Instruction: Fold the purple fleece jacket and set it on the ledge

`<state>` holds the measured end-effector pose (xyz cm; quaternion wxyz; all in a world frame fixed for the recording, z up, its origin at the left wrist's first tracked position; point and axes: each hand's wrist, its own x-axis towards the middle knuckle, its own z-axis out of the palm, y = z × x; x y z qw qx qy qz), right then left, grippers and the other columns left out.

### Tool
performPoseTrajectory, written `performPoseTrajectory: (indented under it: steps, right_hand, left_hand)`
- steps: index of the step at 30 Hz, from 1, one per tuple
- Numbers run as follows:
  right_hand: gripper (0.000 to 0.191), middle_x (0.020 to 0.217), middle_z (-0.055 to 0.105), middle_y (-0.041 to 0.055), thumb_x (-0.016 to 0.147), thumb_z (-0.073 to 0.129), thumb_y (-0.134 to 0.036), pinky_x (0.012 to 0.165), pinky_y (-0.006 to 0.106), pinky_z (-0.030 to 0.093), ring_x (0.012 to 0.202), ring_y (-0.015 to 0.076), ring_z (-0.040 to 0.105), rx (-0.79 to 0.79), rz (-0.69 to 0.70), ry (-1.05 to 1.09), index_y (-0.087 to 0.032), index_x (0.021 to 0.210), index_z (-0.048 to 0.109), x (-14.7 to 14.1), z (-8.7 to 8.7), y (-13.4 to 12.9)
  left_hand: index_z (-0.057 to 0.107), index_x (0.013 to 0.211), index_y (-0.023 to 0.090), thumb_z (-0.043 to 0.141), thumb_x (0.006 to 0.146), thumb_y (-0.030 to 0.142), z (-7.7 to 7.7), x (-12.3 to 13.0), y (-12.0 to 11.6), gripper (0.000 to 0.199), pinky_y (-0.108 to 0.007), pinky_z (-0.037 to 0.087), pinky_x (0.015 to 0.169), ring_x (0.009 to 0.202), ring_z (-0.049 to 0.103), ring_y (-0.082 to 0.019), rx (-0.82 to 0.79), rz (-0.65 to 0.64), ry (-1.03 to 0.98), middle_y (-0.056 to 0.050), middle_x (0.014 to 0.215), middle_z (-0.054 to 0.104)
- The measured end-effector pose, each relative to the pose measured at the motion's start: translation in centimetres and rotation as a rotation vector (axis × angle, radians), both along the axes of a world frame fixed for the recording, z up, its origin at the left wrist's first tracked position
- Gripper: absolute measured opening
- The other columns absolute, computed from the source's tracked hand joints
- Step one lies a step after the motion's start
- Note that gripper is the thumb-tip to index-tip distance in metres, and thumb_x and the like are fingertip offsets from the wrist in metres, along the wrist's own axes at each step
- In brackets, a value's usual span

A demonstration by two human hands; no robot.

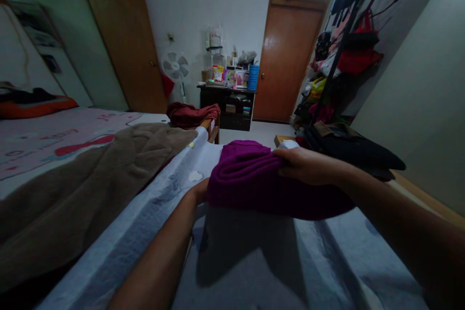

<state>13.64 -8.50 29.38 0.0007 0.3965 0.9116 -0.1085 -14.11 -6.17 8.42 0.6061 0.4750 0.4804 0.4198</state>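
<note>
A folded purple cloth point(247, 179) is held above the blue-grey bedspread point(240, 261), with several layers showing along its upper side. My right hand point(300, 162) grips its right part from above, thumb and fingers closed on the fabric. At the cloth's left end is my left hand point(202, 190); its fingers are hidden behind or beneath the cloth. A dark shadow falls on the bedspread just below the cloth.
A brown blanket point(94, 189) lies along the left, beside a pink patterned sheet point(72, 131). Dark folded clothes point(352, 147) are stacked at the right. Beyond stand a red-brown cloth point(192, 115), a black cabinet point(227, 106), a fan point(175, 66) and a door point(285, 63).
</note>
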Motion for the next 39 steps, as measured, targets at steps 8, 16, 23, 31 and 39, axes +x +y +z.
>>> performPoseTrajectory:
  steps: [8,16,23,31,39]
  right_hand:
    - [0.042,0.119,0.066,0.0059,0.082,0.059,-0.017,0.088,0.026,0.044,0.103,0.0208,0.062,0.173,-0.076,-0.189,-0.021,0.124,0.059,-2.3,0.0,11.6]
    - [0.038,0.127,0.062,0.0125,0.090,0.047,-0.021,0.092,0.045,0.043,0.114,0.0292,0.058,0.370,-0.331,-0.301,-0.023,0.126,0.055,-5.5,-4.4,18.7]
    - [0.034,0.118,0.066,0.0098,0.094,0.032,-0.018,0.093,0.046,0.035,0.105,0.0256,0.061,0.497,-0.420,-0.122,-0.024,0.115,0.058,-6.0,-9.7,23.3]
    - [0.036,0.119,0.064,0.0116,0.096,0.030,-0.020,0.100,0.051,0.026,0.108,0.0271,0.057,0.419,-0.492,-0.064,-0.023,0.117,0.059,-7.7,-13.9,27.5]
    - [0.045,0.129,0.059,0.0124,0.095,0.027,-0.018,0.106,0.055,0.017,0.119,0.0281,0.051,0.310,-0.502,-0.085,-0.024,0.130,0.054,-7.5,-18.2,29.3]
  left_hand:
    - [0.070,0.090,0.019,0.069,0.063,0.066,-1.6,-1.6,1.3,0.054,-0.038,0.054,0.086,0.096,0.069,-0.027,-0.077,-0.009,-0.254,-0.007,0.085,0.075]
    - [0.060,0.123,0.017,0.084,0.056,0.042,-2.2,-0.7,3.5,0.076,-0.043,0.049,0.096,0.111,0.062,-0.030,0.065,0.025,-0.071,-0.012,0.124,0.066]
    - [0.059,0.119,0.014,0.077,0.070,0.044,-4.1,0.0,6.0,0.061,-0.038,0.050,0.094,0.105,0.065,-0.027,0.149,0.205,-0.068,-0.012,0.117,0.068]
    - [0.055,0.119,0.016,0.079,0.068,0.041,-5.4,0.4,7.2,0.062,-0.037,0.051,0.091,0.101,0.066,-0.025,0.166,0.408,0.100,-0.012,0.113,0.069]
    - [0.055,0.120,0.015,0.076,0.071,0.039,-5.4,1.2,7.7,0.058,-0.040,0.046,0.095,0.107,0.063,-0.028,0.192,0.565,0.424,-0.014,0.117,0.066]
